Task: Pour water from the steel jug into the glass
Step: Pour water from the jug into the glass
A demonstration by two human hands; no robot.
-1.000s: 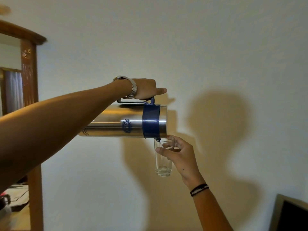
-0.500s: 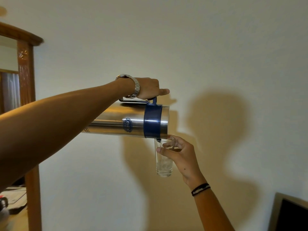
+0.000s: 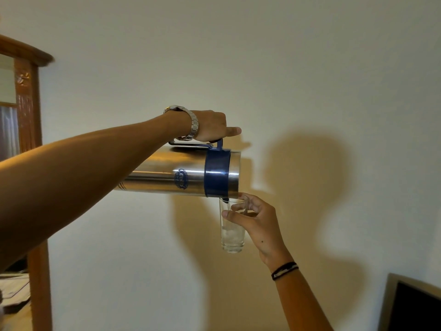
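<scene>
A steel jug (image 3: 167,174) with a blue band near its mouth lies tipped almost level in the air, mouth to the right. My left hand (image 3: 212,126), with a metal watch at the wrist, grips its handle from above. Directly under the jug's spout is a tall clear glass (image 3: 232,232), held upright by my right hand (image 3: 259,220) near the rim. Water fills roughly the lower half of the glass and looks bubbly. Both are held in mid-air in front of a pale wall.
A wooden frame with a mirror or doorway (image 3: 31,115) stands at the left edge, with papers on a surface (image 3: 14,290) low behind it. A dark screen with a light bezel (image 3: 410,306) sits at the bottom right corner.
The water level in the glass has risen from a thin layer at the bottom to about half. The jug's base has lifted slightly. Both hands stay nearly where they were.
</scene>
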